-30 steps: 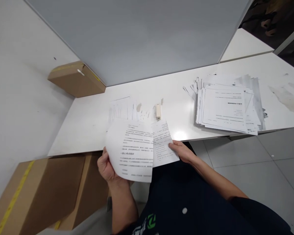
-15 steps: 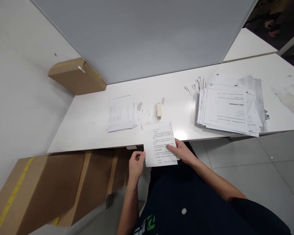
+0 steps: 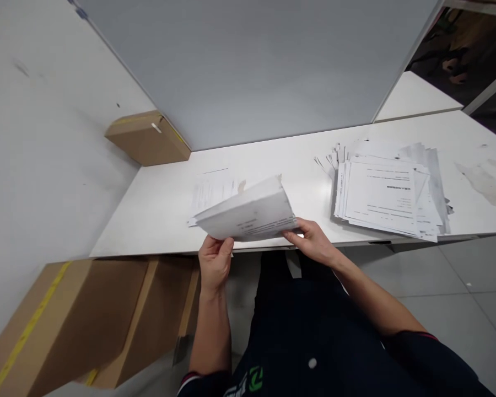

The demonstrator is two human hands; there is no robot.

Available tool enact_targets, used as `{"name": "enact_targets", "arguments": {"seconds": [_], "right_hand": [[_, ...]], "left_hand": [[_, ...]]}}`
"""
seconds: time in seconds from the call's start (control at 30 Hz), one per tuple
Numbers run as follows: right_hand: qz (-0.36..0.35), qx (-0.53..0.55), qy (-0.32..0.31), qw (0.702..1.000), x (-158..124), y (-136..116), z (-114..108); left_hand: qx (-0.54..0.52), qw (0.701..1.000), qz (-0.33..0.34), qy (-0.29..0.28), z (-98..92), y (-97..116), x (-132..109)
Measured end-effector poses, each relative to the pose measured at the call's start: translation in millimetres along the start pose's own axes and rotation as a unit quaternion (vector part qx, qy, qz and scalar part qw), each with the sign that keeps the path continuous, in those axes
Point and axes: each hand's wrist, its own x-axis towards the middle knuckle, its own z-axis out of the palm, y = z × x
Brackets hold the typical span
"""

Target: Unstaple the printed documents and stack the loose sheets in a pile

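Several printed paper sheets are held up as one bundle above the front edge of the white table, tilted and slightly bent. My left hand pinches their lower left corner between thumb and fingers. At the lower right edge, my right hand grips the same sheets, thumb on top. Behind the bundle, a small stack of printed papers lies on the table, partly covered by the held sheets. The stapler seen earlier is hidden behind them.
A large, uneven pile of printed papers lies on the right of the white table. A cardboard box stands at the back left against the wall. Larger cardboard boxes are below on the left. A grey panel rises behind.
The sheets have been lifted and tilted, now turned sideways over the table. My left hand has moved left and taken hold of their corner. The stapler has become hidden.
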Motion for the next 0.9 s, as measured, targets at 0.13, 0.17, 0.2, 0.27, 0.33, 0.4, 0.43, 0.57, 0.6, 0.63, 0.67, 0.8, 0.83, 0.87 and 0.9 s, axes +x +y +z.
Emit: {"name": "enact_targets", "arguments": {"seconds": [0.13, 0.17, 0.2, 0.27, 0.33, 0.4, 0.43, 0.57, 0.6, 0.63, 0.67, 0.8, 0.83, 0.87, 0.9], "right_hand": [[-0.001, 0.024, 0.009, 1.000, 17, 3, -6], [0.006, 0.032, 0.015, 0.999, 19, 8, -7], [0.015, 0.044, 0.021, 0.999, 20, 13, -6], [0.028, 0.079, 0.029, 0.996, 20, 23, -5], [0.030, 0.116, 0.028, 0.992, 20, 30, -3], [0.027, 0.136, 0.028, 0.990, 20, 32, -2], [0.025, 0.139, 0.030, 0.990, 20, 32, -1], [0.027, 0.131, 0.042, 0.990, 22, 30, 3], [0.029, 0.129, 0.044, 0.990, 22, 31, 4], [0.031, 0.130, 0.044, 0.990, 22, 31, 5], [0.032, 0.131, 0.041, 0.990, 22, 32, 6], [0.029, 0.128, 0.028, 0.991, 21, 32, 6], [0.029, 0.124, 0.026, 0.992, 21, 31, 6], [0.029, 0.119, 0.025, 0.992, 21, 30, 5], [0.027, 0.115, 0.025, 0.993, 21, 29, 5]], "left_hand": [[0.070, 0.996, 0.044, -0.029, 14.2, 1, 11], [0.083, 0.995, 0.045, -0.034, 16.7, -3, 13], [0.092, 0.994, 0.045, -0.035, 18.7, -8, 14], [0.086, 0.995, 0.040, -0.031, 21.3, -17, 15], [0.060, 0.997, 0.035, -0.031, 22.9, -23, 16], [0.039, 0.998, 0.034, -0.034, 24.2, -25, 16], [0.035, 0.998, 0.034, -0.031, 24.9, -26, 16], [0.055, 0.998, 0.033, 0.002, 27.8, -26, 16], [0.064, 0.997, 0.033, 0.009, 28.5, -27, 16], [0.071, 0.997, 0.032, 0.013, 29.1, -28, 16], [0.075, 0.997, 0.033, 0.015, 29.7, -28, 16], [0.070, 0.997, 0.036, 0.003, 32.0, -27, 15], [0.071, 0.997, 0.035, 0.000, 32.4, -26, 14], [0.074, 0.997, 0.034, -0.003, 32.7, -25, 14], [0.078, 0.996, 0.033, -0.005, 32.8, -24, 14]]}}
